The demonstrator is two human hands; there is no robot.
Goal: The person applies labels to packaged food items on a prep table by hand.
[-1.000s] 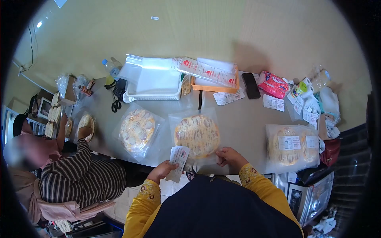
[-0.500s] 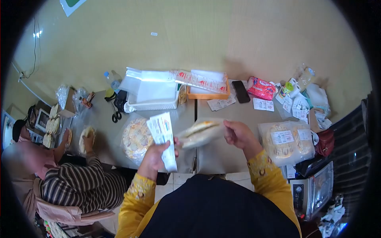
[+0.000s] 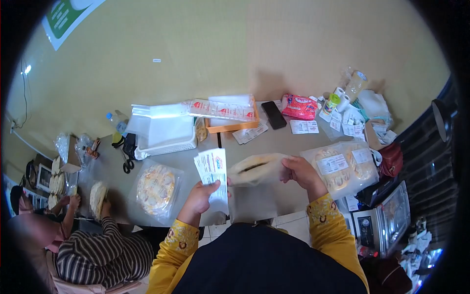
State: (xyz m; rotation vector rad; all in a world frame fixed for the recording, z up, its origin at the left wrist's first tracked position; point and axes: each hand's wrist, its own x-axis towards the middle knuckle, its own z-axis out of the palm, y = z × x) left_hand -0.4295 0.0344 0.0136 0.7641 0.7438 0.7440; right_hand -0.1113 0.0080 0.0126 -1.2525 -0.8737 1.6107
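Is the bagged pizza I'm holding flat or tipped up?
Tipped up: the right grip holds the bagged pizza edge-on, clear of the gray table.

Above the grey table (image 3: 259, 201), white paper label sheets (image 3: 213, 169) in the left hand (image 3: 200, 193) sit left of the clear bagged flatbread (image 3: 257, 168) in the right hand (image 3: 301, 171), between a second bagged flatbread (image 3: 155, 188) lying left and stacked bagged flatbreads (image 3: 342, 166) right.

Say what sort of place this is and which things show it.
Probably a small food-packing workroom: the right hand holds a bagged pizza, the left hand printed labels, and clear bags fill a white basket on the table.
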